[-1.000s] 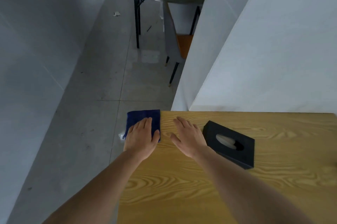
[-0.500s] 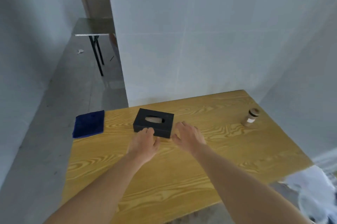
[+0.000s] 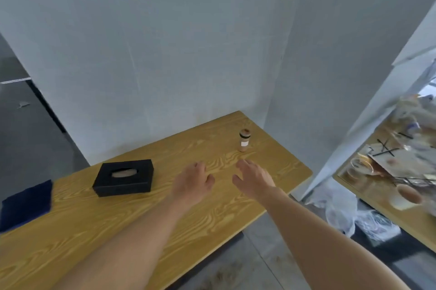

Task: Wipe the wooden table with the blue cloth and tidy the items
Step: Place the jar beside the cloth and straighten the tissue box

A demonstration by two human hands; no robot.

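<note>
Nearest the viewer, both bare forearms are extended over the tabletop [image 3: 113,233], whose near edge runs diagonally beneath the right forearm to a rounded right corner. The left hand [image 3: 192,182] and right hand [image 3: 253,177] are held side by side over bare wood, fingers [image 3: 245,165] relaxed and grasping nothing. The blue cloth [image 3: 26,204] lies at the left edge, partly overhanging it and well apart from either hand; wiping is therefore judged set aside, though whether it is complete cannot be told from the surface. Tidying is judged to remain: the black tissue box [image 3: 123,177] sits left of centre and the small bottle [image 3: 244,140] stands upright beyond the right hand. Open room lies between these two. The far edge is closed off by the wall [image 3: 165,65].
</note>
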